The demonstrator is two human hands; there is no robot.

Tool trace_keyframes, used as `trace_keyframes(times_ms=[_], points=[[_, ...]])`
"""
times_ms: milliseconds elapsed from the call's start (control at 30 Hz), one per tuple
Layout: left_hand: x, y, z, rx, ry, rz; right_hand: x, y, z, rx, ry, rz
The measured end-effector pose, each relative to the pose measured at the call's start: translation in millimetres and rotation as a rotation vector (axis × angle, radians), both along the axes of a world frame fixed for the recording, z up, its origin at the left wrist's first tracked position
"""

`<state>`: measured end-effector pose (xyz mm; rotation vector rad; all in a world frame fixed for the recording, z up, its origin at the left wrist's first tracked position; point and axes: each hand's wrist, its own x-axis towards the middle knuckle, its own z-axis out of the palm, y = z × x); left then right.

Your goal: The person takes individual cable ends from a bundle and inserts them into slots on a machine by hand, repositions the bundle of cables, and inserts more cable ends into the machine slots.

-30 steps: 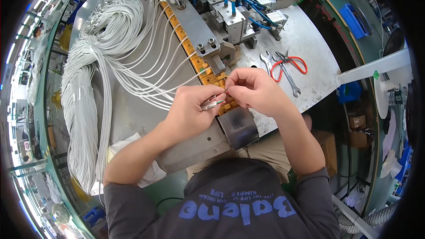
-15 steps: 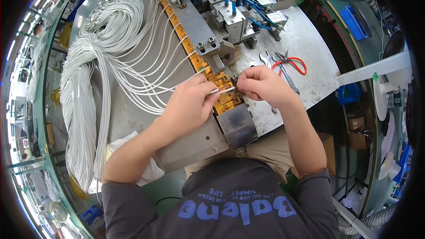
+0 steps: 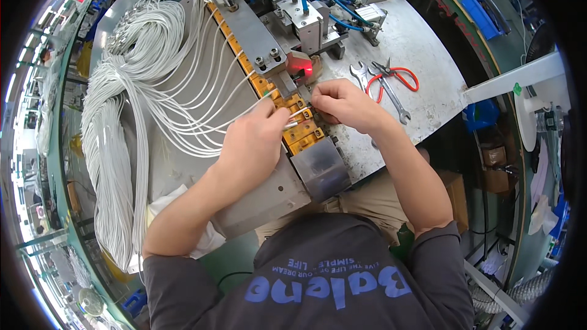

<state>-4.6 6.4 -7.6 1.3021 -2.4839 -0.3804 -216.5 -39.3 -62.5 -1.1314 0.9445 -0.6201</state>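
My left hand [image 3: 252, 137] is closed around a white cable [image 3: 298, 112], thumb and fingers pinched above a row of yellow fixture blocks [image 3: 304, 137]. The cable crosses the blocks toward my right hand [image 3: 345, 105], whose fingers are curled together at the cable's far end. The tip between those fingers is hidden. Several more white cables [image 3: 202, 123] run from the left into the yellow row beyond my left hand. Just past the hands stands a metal press head [image 3: 282, 84], with a red light [image 3: 301, 66] glowing beside it.
A large bundle of white cables [image 3: 113, 128] covers the table's left side. Two wrenches [image 3: 391, 99] and red-handled pliers [image 3: 400, 78] lie to the right. Pneumatic cylinders [image 3: 302, 21] with blue hoses stand at the back. A grey metal block [image 3: 321, 168] ends the fixture row near me.
Both hands have moved a little farther along the fixture, toward the press head, with the cable between them. A red light now shows beside the press head. The whole view has shifted slightly.
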Motion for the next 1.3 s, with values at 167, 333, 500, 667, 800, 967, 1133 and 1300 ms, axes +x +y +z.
trace_keyframes(times_ms=[167,333,500,667,800,967,1133,1300], points=[[10,-6,9,0.384,0.475,0.095,-6,3,17,-0.021,0.076,-0.149],[11,-8,20,0.746,0.686,0.13,22,24,48,-0.38,0.012,0.059],[11,-9,18,0.602,0.848,0.177,23,20,48,-0.37,0.074,0.07],[4,-8,18,0.309,0.608,0.101,17,26,57,-0.286,0.062,-0.021],[7,-5,16,0.471,0.611,0.103,11,25,57,-0.2,-0.014,0.025],[6,-5,25,0.704,0.517,0.086,6,26,58,-0.145,0.007,0.04],[2,-2,19,0.689,0.538,0.106,7,32,54,-0.232,0.068,0.038],[-1,2,15,0.568,0.568,0.109,15,43,69,-0.307,0.169,-0.019]])
